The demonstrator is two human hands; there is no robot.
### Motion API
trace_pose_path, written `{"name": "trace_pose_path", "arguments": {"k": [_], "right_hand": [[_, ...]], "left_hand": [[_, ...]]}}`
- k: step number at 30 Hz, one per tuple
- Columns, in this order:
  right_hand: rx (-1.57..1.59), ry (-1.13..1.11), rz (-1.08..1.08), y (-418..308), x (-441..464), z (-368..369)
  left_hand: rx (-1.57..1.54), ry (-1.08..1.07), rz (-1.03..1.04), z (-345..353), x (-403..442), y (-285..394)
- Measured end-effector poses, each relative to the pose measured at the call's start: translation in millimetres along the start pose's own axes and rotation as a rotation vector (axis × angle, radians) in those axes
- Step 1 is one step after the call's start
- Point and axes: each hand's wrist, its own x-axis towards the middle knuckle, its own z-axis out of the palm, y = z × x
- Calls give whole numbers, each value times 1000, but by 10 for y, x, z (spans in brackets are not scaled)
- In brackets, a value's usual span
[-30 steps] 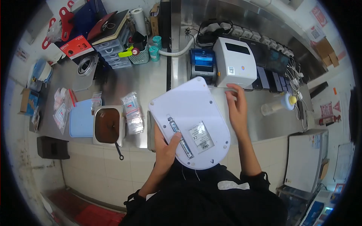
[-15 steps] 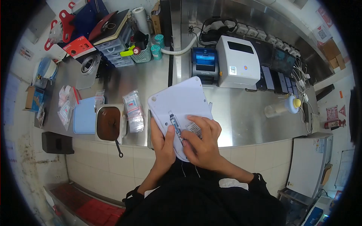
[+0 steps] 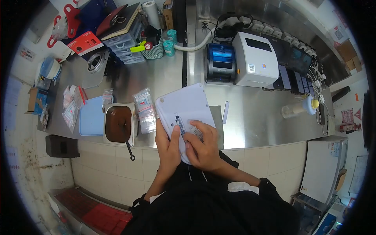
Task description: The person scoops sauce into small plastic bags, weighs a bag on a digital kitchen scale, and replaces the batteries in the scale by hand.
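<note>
A white flat device point(image 3: 186, 100), seen from its underside with small round feet at the corners, looks like a kitchen scale. It is tilted above the counter's front edge. My left hand point(image 3: 168, 150) grips its left side, with the thumb beside a narrow open battery slot. A battery point(image 3: 179, 124) shows in that slot. My right hand point(image 3: 205, 149) bends over the slot, with finger and thumb closed at the battery's lower end; their exact contact is partly hidden. A printed label point(image 3: 196, 133) lies partly under the right fingers.
On the steel counter stand a brown-filled metal pan point(image 3: 119, 125), plastic packets point(image 3: 145, 111), a blue tray point(image 3: 91, 117), a blue-black printer point(image 3: 220, 64), a white printer point(image 3: 256, 58) and a bottle point(image 3: 293, 109). A thin pale strip point(image 3: 226, 112) lies right of a grey mat point(image 3: 217, 121).
My view has shifted, so the counter items appear farther right. The device and both hands sit slightly left, uncovering the grey mat and more of the pale strip. The grip looks much the same.
</note>
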Motion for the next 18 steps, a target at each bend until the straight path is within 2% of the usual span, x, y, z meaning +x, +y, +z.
{"name": "trace_pose_path", "arguments": {"k": [4,9,13,16,18], "right_hand": [[-16,7,47,31,-10,21],[-20,21,-26,41,8,19],[-9,4,5,66,-1,22],[44,-7,20,122,-24,-24],[196,-23,34,145,12,-84]], "left_hand": [[81,-14,31,-9,29,-30],[70,-6,66,5,40,-59],[78,-25,34,7,16,-107],[109,-32,72,32,-9,-189],[144,-16,140,83,-26,-131]]}}
